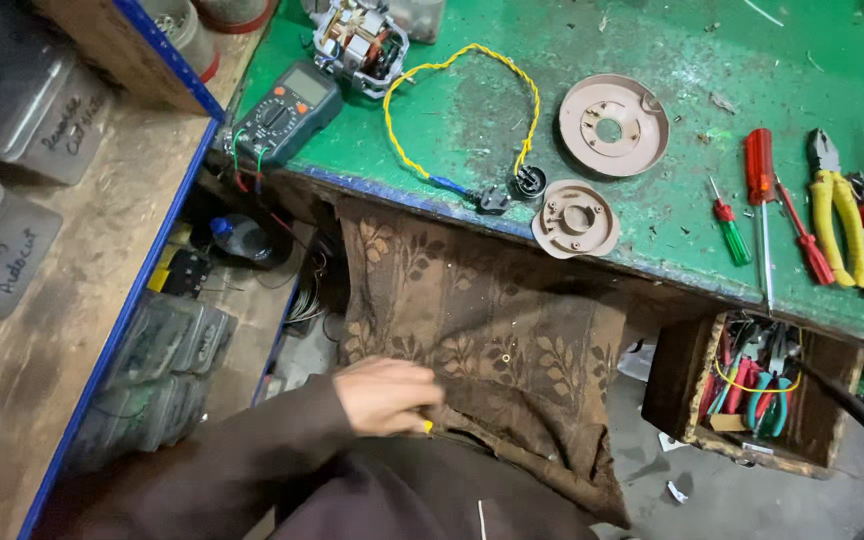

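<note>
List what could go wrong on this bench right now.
The smaller round plastic cover overhangs the green bench edge, so a nudge might drop it. The multimeter sits at the corner with its leads dangling, easy to snag. The left hand works low by the brown cloth; its grip is unclear.

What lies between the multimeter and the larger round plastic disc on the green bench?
In the head view, a twisted yellow wire loops between the multimeter and the larger disc, ending at a small black plug.

L hand [387, 396] fisted on yellow-tipped item [428, 427], over brown cloth [492, 330]; green bench [512, 110] w/ tools above.
</note>
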